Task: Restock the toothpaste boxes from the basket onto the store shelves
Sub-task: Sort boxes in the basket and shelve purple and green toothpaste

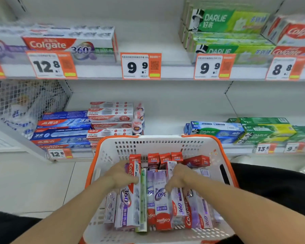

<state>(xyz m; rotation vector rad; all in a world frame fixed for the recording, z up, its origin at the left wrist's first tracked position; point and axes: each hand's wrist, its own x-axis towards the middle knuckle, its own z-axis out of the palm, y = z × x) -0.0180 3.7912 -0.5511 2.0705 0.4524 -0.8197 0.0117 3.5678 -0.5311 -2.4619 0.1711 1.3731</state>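
While both hands work inside the white basket [197,147] with the orange rim, head view shows the toothpaste boxes [163,199] packed lengthwise in it, mostly Colgate 360, with a row of small red boxes [165,158] standing on end along the far wall. Left hand [122,175] grip: fingers curled around the upper part of one Colgate 360 box [130,203] on the left side of the pile, thumb on its top face. Right hand [177,178] grip: fingers curled down onto the purple boxes right of centre, looks like it's holding one, but which exact box I can't tell. Basket sits in front of the lower shelf [165,127], which carries blue and red Colgate stacks at left, Darlie boxes at right, bare gap between. Upper shelf [180,73]: Colgate 360 box left, green Darlie stack right, price tags [141,66] 12.8, 9.9, 9.9, 8.8 along the edge.
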